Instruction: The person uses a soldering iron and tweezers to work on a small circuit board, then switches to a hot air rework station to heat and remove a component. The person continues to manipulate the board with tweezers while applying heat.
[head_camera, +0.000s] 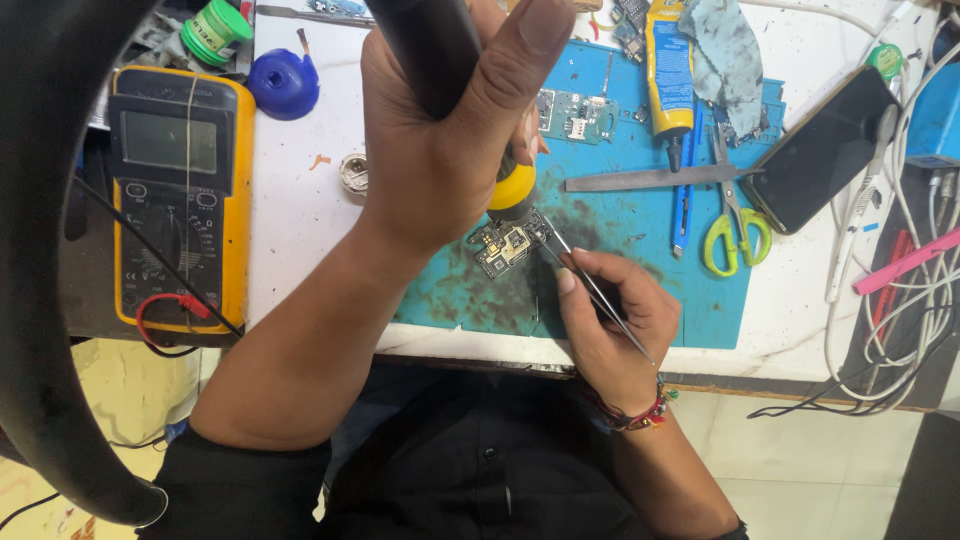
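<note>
Two hands on one tiny board, everything placed off the blue mat:

Blue silicone work mat (640, 300): sooty and stained in the middle, lies on the white bench; my landmark for the rest.

Yellow digital multimeter with grey screen (180, 200): well left of the mat, off the bench edge, red lead curled at its bottom.

Black slab phone (822, 150): at the mat's right edge, tilted, screen dark.

Left hand (440, 140): fingers wrapped tight round a black-handled hot tool with a yellow collar (512, 188), tip down over the mat's centre.

Right hand (610, 320): near the mat's front edge, fingers pinched on thin steel tweezers (590, 285), tips at the board.

Yellow tube with blue label (670, 70): at the mat's top edge, upright rectangle label, black nozzle pointing down at the mat.

Green-handled scissors (735, 215): right part of the mat.

Small green circuit board with metal shields (505, 245): mat centre, under the tool tip. I'd guess light, stiff, brittle and hot; grab by the bare edges only, never the chips.

Green solder reel (215, 30): far beyond the mat's top-left corner, round printed label.
</note>
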